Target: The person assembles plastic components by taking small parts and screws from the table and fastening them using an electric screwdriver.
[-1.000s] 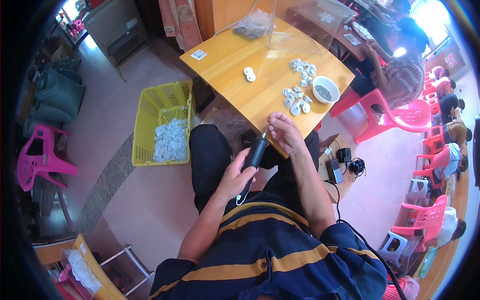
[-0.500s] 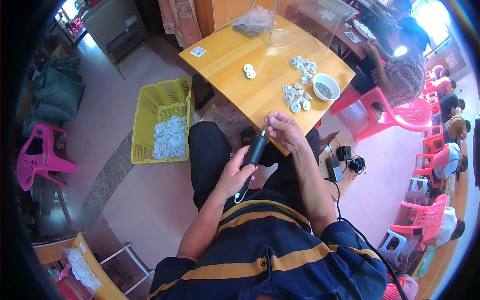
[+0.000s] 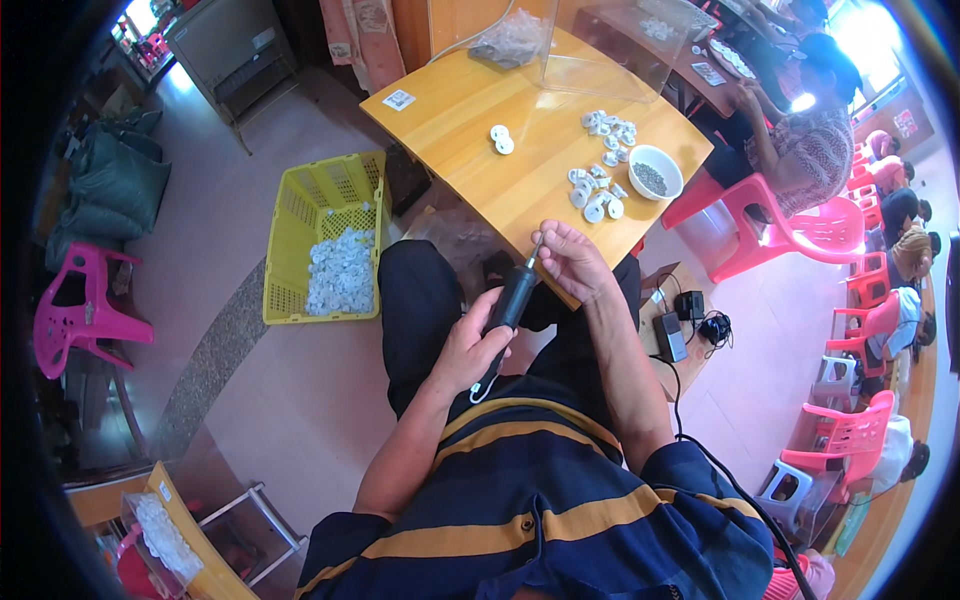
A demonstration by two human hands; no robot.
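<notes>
The left hand (image 3: 468, 348) is wrapped round the black barrel of a power screwdriver (image 3: 513, 298), the fingers curled under it and the thumb laid along its upper side. The driver slants up and away from the lap, its white-corded end low near the shirt and its metal bit (image 3: 531, 258) pointing toward the near edge of the wooden table (image 3: 480, 125). The right hand (image 3: 574, 262) is pinched nearly shut at that bit, thumb and forefinger meeting about its tip; whether a small piece also sits between them is too small to tell. Its other fingers are loosely bent. The left forearm rises from the lower edge and angles inward over the thigh; the right forearm runs up and slightly leftward, wrist close to the table's corner. Beyond the right hand, white round parts (image 3: 595, 193) lie on the table beside a white bowl (image 3: 668, 187) of small grey pieces.
</notes>
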